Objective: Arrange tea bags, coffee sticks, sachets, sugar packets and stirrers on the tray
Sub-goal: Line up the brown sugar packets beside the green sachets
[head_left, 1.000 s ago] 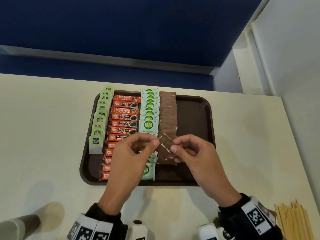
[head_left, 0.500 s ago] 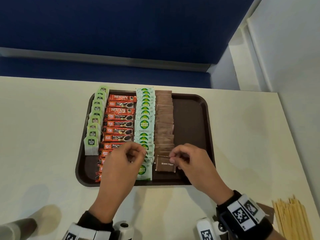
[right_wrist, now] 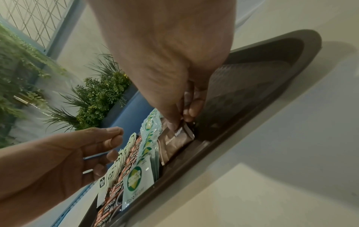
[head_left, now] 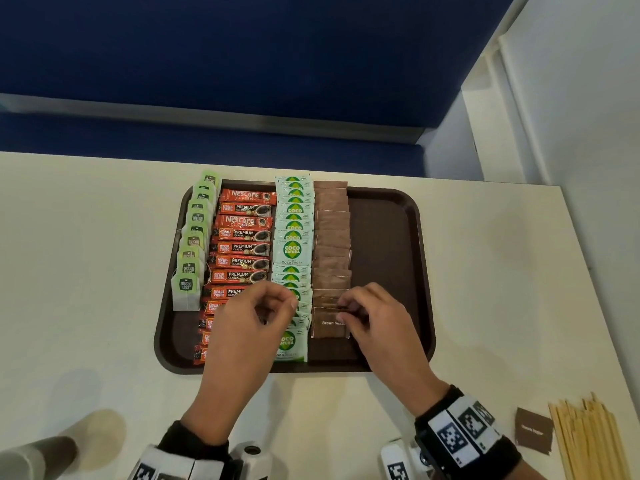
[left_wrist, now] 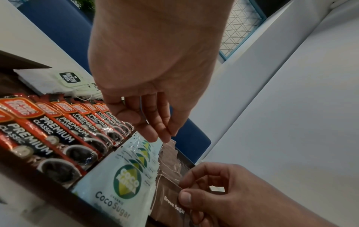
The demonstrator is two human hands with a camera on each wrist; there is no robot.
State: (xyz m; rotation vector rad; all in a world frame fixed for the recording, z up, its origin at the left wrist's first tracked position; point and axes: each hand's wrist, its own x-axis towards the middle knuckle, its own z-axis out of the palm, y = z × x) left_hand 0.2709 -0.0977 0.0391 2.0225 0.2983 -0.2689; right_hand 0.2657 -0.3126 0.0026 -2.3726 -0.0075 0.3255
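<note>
A brown tray (head_left: 388, 216) holds columns of green tea bags (head_left: 194, 237), red coffee sticks (head_left: 242, 247), Coco Sugar sachets (head_left: 292, 251) and brown sugar packets (head_left: 330, 251). At the near end of the brown column lies one brown sugar packet (head_left: 327, 323) (left_wrist: 167, 204) (right_wrist: 174, 142), flat on the tray. My right hand (head_left: 346, 308) (right_wrist: 182, 121) pinches its far right corner between thumb and fingers. My left hand (head_left: 280, 306) (left_wrist: 155, 130) hovers over the sachets with loosely curled fingers, holding nothing. The near coffee sticks are partly hidden under it.
Wooden stirrers (head_left: 588, 441) lie in a bundle on the table at the near right, with one loose brown packet (head_left: 533, 431) beside them. A pale cylinder (head_left: 34, 459) lies at the near left edge. The tray's right third is bare.
Both hands held the brown sugar packet above the tray. The left hand let go, and the right hand has laid the packet down at the near end of the brown column.
</note>
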